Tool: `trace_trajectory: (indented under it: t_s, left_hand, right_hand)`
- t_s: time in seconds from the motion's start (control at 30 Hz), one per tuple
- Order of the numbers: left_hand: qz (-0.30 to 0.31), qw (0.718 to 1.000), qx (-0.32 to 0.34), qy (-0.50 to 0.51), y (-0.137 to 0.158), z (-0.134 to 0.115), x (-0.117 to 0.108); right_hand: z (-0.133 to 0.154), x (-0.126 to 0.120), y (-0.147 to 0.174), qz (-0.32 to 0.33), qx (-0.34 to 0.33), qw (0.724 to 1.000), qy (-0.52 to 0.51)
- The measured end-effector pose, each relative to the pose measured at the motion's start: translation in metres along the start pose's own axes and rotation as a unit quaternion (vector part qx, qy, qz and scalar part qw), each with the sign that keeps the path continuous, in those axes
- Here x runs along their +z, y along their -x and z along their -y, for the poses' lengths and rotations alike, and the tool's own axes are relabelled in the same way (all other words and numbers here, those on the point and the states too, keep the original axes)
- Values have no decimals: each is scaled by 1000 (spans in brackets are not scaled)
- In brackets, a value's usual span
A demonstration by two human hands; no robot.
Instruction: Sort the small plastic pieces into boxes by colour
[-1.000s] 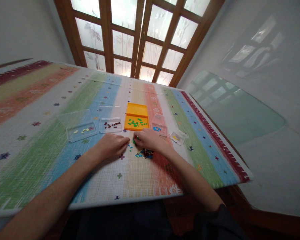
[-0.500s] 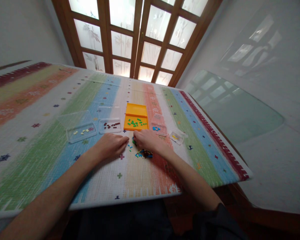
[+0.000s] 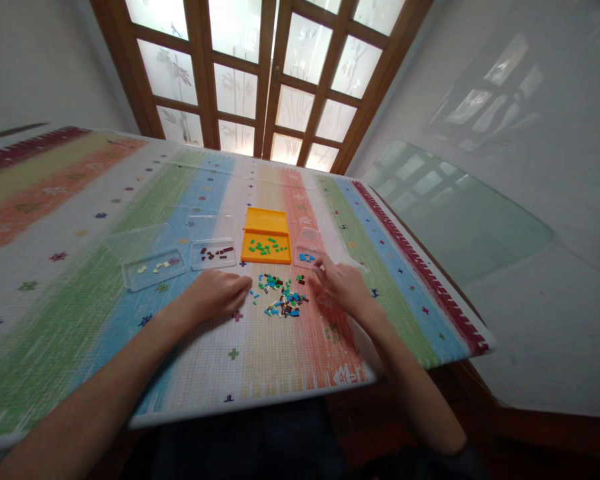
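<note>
A mixed pile of tiny building bricks [image 3: 286, 303] in blue, green, brown and cream lies on the tablecloth between my hands. My left hand [image 3: 223, 292] rests at the pile's left with its fingers curled together; whether anything is in them is hidden. My right hand [image 3: 343, 283] is closed in a pinch at the front right corner of a small clear box with blue bricks [image 3: 307, 257]. What it pinches, if anything, is too small to name. Behind the pile stands an open orange box [image 3: 267, 261] with green bricks [image 3: 267, 247] in it.
An open clear box [image 3: 195, 265] with brown bricks stands left of the orange one. Farther left is another clear box [image 3: 130, 283] with cream bricks. A clear container [image 3: 359, 265] is partly hidden behind my right hand. The striped tablecloth [image 3: 265, 360] reaches the table's front edge.
My right hand has moved right from over the pile to the box of blue bricks, uncovering the pile. My left hand stays beside the pile. The view has shifted slightly.
</note>
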State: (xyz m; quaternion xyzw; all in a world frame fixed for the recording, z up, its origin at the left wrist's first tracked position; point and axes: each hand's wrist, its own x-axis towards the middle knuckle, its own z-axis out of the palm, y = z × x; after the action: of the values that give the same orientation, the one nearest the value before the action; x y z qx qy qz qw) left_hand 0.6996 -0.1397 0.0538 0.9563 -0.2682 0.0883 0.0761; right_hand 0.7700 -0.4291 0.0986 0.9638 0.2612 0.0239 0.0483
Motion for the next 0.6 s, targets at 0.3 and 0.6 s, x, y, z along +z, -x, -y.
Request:
trace_trajectory:
  t_s: [0.3,0.6]
  left_hand:
    - [20,999,-6,26,1,1,1]
    - [-5,1000,10,10,0,-1,-2]
  right_hand:
    - [-47,25,26,-25,176,981,73]
    - [-44,29,30,-19,154,987,51]
